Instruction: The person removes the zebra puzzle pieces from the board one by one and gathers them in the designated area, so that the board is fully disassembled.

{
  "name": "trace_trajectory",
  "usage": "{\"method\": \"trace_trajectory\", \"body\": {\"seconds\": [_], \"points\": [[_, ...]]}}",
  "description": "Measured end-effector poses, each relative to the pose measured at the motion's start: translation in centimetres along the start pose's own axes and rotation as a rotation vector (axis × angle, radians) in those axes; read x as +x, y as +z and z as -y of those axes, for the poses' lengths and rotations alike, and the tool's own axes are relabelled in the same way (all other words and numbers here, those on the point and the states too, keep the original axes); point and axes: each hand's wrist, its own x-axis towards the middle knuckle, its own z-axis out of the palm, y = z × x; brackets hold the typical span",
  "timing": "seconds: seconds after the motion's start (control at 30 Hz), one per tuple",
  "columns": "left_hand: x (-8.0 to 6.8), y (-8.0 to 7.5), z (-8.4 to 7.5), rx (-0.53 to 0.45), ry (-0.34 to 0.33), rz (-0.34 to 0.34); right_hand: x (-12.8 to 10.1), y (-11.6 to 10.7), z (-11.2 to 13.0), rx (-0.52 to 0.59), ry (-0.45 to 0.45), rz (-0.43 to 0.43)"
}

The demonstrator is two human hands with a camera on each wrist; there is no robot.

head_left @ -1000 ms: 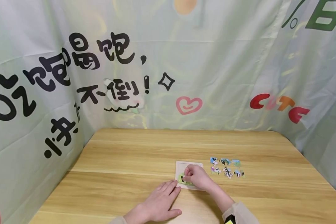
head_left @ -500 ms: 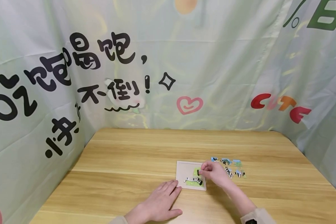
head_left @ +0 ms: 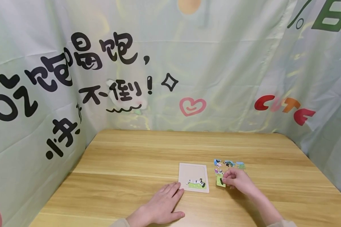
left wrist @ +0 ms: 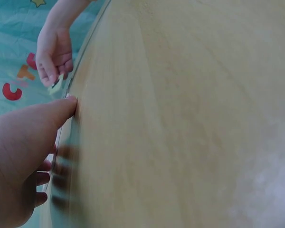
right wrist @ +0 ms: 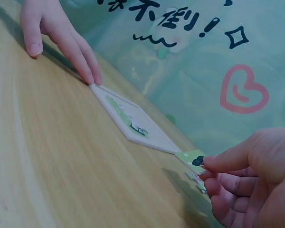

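Note:
A green puzzle piece (head_left: 220,182) with a black patch is pinched between the thumb and fingers of my right hand (head_left: 239,181), to the right of the puzzle tray. In the right wrist view, the piece (right wrist: 186,157) is held above the table. My left hand (head_left: 164,204) lies with its fingers stretched out, its fingertips touching the near left corner of the pale puzzle tray (head_left: 191,170). Inside that tray, a green section with a black-and-white animal (head_left: 197,183) sits along the lower right. The right hand partly hides loose pieces behind it.
Several loose puzzle pieces (head_left: 229,163) lie in rows right of the tray, showing blue sky and black-and-white animals. The wooden table (head_left: 125,157) is surrounded by a printed cloth backdrop (head_left: 221,78) at the back and sides.
My right hand has lifted the green puzzle piece from the left part of the tray and carried it right, beyond the tray's edge. The left hand has stayed in place.

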Motion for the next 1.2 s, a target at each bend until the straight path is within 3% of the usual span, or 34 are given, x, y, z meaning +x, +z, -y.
{"method": "trace_trajectory", "body": {"seconds": [0.2,0.5,1.0,1.2], "points": [[-0.1,-0.1,0.0,0.0,-0.004,0.007,0.0,0.3,-0.6,-0.034,-0.003,0.013],[0.0,-0.1,-0.1,-0.017,-0.012,0.033,0.1,1.3,-0.6,-0.315,-0.098,-0.147],[-0.1,-0.2,-0.1,-0.021,-0.012,0.018,-0.3,1.2,-0.3,-0.363,-0.1,-0.075],[-0.1,-0.1,0.0,-0.012,-0.009,0.009,-0.1,1.1,-0.3,-0.308,-0.075,-0.064]]}}
